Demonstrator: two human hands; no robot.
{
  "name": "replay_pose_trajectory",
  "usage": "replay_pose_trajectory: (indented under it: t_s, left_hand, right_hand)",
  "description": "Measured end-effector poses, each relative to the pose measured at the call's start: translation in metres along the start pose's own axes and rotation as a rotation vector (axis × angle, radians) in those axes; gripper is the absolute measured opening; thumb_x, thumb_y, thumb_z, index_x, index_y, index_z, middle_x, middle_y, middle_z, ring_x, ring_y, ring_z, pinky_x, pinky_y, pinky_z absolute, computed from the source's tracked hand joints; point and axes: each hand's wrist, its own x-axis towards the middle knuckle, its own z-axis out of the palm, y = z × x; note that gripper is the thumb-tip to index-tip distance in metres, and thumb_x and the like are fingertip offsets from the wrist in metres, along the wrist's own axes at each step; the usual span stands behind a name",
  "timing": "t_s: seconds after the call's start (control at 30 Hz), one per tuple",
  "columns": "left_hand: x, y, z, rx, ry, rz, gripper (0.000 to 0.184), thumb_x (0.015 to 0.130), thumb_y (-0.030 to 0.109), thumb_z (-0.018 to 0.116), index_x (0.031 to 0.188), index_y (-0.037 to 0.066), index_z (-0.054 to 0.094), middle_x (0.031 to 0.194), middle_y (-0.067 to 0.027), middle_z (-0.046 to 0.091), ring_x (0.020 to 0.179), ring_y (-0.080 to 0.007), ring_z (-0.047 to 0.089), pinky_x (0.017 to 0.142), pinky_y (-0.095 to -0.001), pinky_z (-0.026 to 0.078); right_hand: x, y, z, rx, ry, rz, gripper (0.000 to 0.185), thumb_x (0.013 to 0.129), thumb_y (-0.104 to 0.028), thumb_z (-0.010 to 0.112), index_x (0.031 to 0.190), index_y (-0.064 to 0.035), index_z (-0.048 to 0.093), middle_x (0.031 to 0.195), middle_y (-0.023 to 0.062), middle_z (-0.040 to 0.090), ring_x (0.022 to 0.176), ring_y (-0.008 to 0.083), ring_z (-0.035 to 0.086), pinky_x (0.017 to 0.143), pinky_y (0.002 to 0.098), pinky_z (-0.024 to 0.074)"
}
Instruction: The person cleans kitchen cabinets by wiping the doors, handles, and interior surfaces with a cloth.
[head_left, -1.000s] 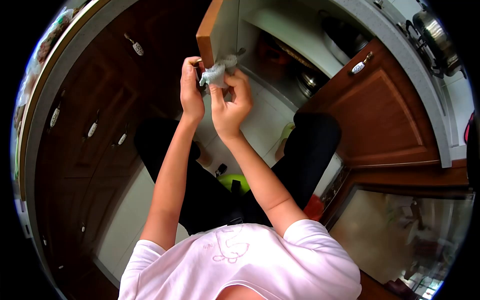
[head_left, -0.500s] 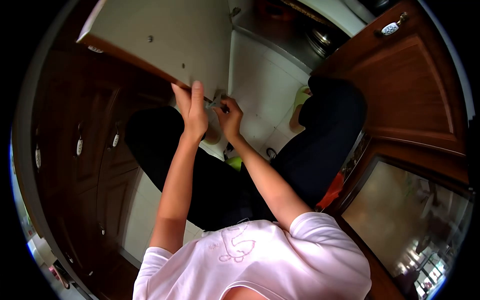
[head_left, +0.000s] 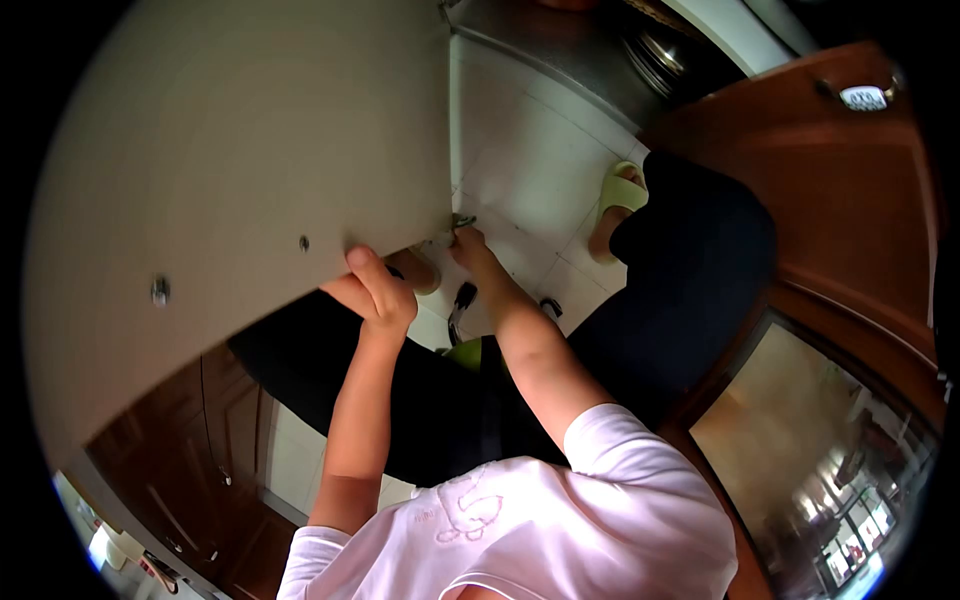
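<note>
A cabinet door with a pale inner face fills the upper left. My left hand grips its near edge, with the thumb lying on the pale face and the fingers behind the edge. At the door's corner, my right hand is closed beside a small metal hinge. Its fingertips are partly hidden, and I cannot make out what they hold. Two metal screw heads show on the door, one a round knob-like fitting, the other a smaller fitting near my left thumb.
A brown cabinet door with a white patterned handle stands at the right. Stacked metal pans sit on the dark shelf at the back. My knees are spread over white floor tiles, with a green slipper on one foot.
The pale-faced door has swung toward me and now covers more of the left side. My left hand moved down with its edge. My right hand shifted slightly lower, staying near the corner.
</note>
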Motion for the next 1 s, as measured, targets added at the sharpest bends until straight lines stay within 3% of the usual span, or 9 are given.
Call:
replay_pose_trajectory:
  t_s: [0.1, 0.2, 0.3, 0.47, 0.57, 0.63, 0.73, 0.83, 1.0]
  left_hand:
    - [0.000, -0.007, 0.004, 0.033, 0.055, 0.069, 0.057, 0.108, 0.038, 0.042, 0.135, -0.011, 0.039, 0.130, -0.0188, 0.051, 0.113, -0.0245, 0.054, 0.098, -0.0352, 0.043]
    - [0.000, -0.011, 0.006, 0.075, 0.071, 0.115, 0.062, 0.108, 0.041, 0.041, 0.139, -0.011, 0.035, 0.135, -0.0192, 0.049, 0.117, -0.0253, 0.053, 0.099, -0.0345, 0.044]
    - [-0.002, -0.020, 0.004, 0.097, 0.062, 0.142, 0.063, 0.108, 0.041, 0.039, 0.142, -0.011, 0.033, 0.138, -0.0193, 0.047, 0.120, -0.0262, 0.052, 0.100, -0.0346, 0.043]
    - [-0.014, -0.035, -0.001, 0.151, 0.057, 0.117, 0.062, 0.108, 0.041, 0.038, 0.142, -0.011, 0.032, 0.139, -0.0197, 0.046, 0.122, -0.0272, 0.051, 0.102, -0.0364, 0.042]
    - [-0.022, -0.044, 0.000, 0.200, 0.128, 0.017, 0.065, 0.108, 0.044, 0.040, 0.142, -0.011, 0.033, 0.139, -0.0193, 0.046, 0.122, -0.0282, 0.050, 0.103, -0.0382, 0.041]
    - [-0.022, -0.046, -0.003, 0.191, 0.149, -0.100, 0.064, 0.108, 0.044, 0.040, 0.141, -0.010, 0.033, 0.139, -0.0192, 0.046, 0.123, -0.0285, 0.049, 0.104, -0.0392, 0.039]
    - [-0.015, -0.045, -0.006, 0.219, 0.173, -0.258, 0.061, 0.109, 0.042, 0.039, 0.140, -0.010, 0.033, 0.138, -0.0200, 0.045, 0.124, -0.0281, 0.047, 0.107, -0.0401, 0.036]
    - [-0.018, -0.050, -0.009, 0.293, 0.202, -0.402, 0.051, 0.109, 0.033, 0.042, 0.138, -0.009, 0.032, 0.136, -0.0213, 0.045, 0.125, -0.0259, 0.045, 0.110, -0.0402, 0.033]
    - [-0.009, -0.065, -0.006, 0.238, 0.314, -0.496, 0.045, 0.108, 0.022, 0.048, 0.137, -0.007, 0.029, 0.139, -0.0214, 0.042, 0.126, -0.0256, 0.045, 0.112, -0.0392, 0.032]
  right_hand:
    - [0.061, 0.035, 0.036, 1.887, 0.020, 0.801, 0.020, 0.089, -0.004, 0.062, 0.108, -0.0030, 0.064, 0.098, 0.0106, 0.066, 0.083, 0.0245, 0.061, 0.072, 0.0390, 0.0510]
    - [0.065, -0.002, -0.033, 1.586, 0.098, 0.594, 0.021, 0.096, -0.020, 0.057, 0.105, -0.0025, 0.065, 0.094, 0.0103, 0.065, 0.081, 0.0227, 0.059, 0.069, 0.0386, 0.0488]
    - [0.113, -0.013, -0.073, 1.336, 0.153, 0.335, 0.038, 0.104, -0.036, 0.047, 0.108, -0.0026, 0.066, 0.093, 0.0118, 0.065, 0.083, 0.0219, 0.060, 0.068, 0.0387, 0.0488]
    - [0.113, -0.048, -0.124, 1.108, 0.214, 0.295, 0.036, 0.104, -0.032, 0.047, 0.119, -0.0036, 0.063, 0.096, 0.0135, 0.066, 0.080, 0.0231, 0.062, 0.064, 0.0415, 0.0497]
    - [0.118, -0.021, -0.059, 1.081, 0.168, 0.353, 0.033, 0.103, -0.028, 0.045, 0.121, -0.0048, 0.061, 0.095, 0.0130, 0.065, 0.075, 0.0224, 0.061, 0.058, 0.0424, 0.0476]
    - [0.097, -0.029, -0.047, 1.184, -0.034, 0.486, 0.029, 0.103, -0.023, 0.043, 0.120, -0.0073, 0.061, 0.093, 0.0105, 0.064, 0.070, 0.0200, 0.058, 0.053, 0.0419, 0.0445]
    - [0.102, -0.051, -0.046, 1.310, 0.021, 0.446, 0.025, 0.102, -0.018, 0.043, 0.117, -0.0092, 0.060, 0.091, 0.0082, 0.063, 0.066, 0.0185, 0.056, 0.051, 0.0390, 0.0425]
    - [0.145, -0.069, -0.075, 1.295, 0.103, 0.454, 0.023, 0.101, -0.015, 0.045, 0.116, -0.0107, 0.060, 0.092, 0.0063, 0.063, 0.067, 0.0178, 0.056, 0.051, 0.0371, 0.0423]
    - [0.234, -0.078, -0.124, 1.282, 0.225, 0.348, 0.027, 0.100, -0.009, 0.042, 0.122, -0.0139, 0.057, 0.109, 0.0075, 0.063, 0.092, 0.0225, 0.063, 0.066, 0.0409, 0.0535]
